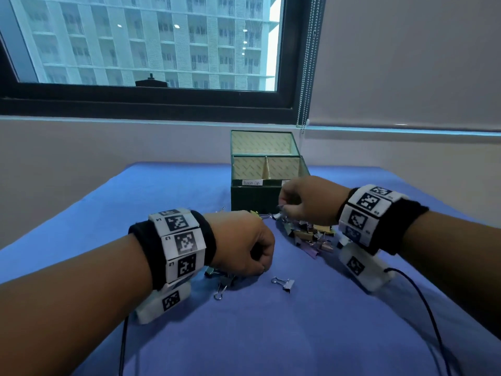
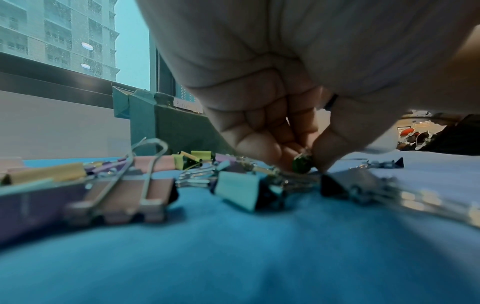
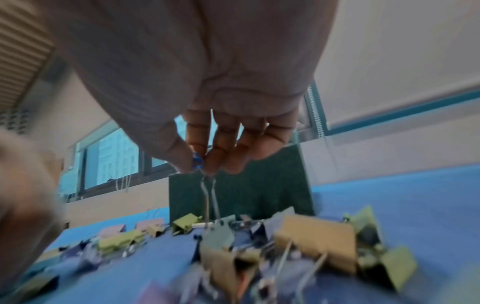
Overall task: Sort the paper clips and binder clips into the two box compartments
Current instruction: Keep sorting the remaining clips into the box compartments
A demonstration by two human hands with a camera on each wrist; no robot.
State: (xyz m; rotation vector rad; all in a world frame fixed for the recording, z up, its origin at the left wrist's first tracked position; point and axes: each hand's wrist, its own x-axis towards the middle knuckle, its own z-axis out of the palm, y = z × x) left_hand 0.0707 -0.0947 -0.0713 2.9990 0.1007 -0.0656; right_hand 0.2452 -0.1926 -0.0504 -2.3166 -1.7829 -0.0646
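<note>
A dark green box (image 1: 254,198) with two open compartments and a raised lid stands at the far middle of the blue cloth. Pastel binder clips (image 1: 311,234) lie heaped in front of it. My left hand (image 1: 261,270) is curled low over the cloth, and thumb and forefinger pinch a small green clip (image 2: 302,163). My right hand (image 1: 282,210) hovers just before the box front. It pinches the wire handles (image 3: 210,193) of a binder clip (image 3: 221,232) that still touches the heap, and something small and blue (image 3: 197,160) shows between its fingertips.
A silver binder clip (image 1: 284,284) lies alone near the middle, and more clips (image 1: 221,290) lie under my left wrist. Cables trail from both wristbands toward the near edge. The wall and a window (image 1: 151,50) stand behind the box.
</note>
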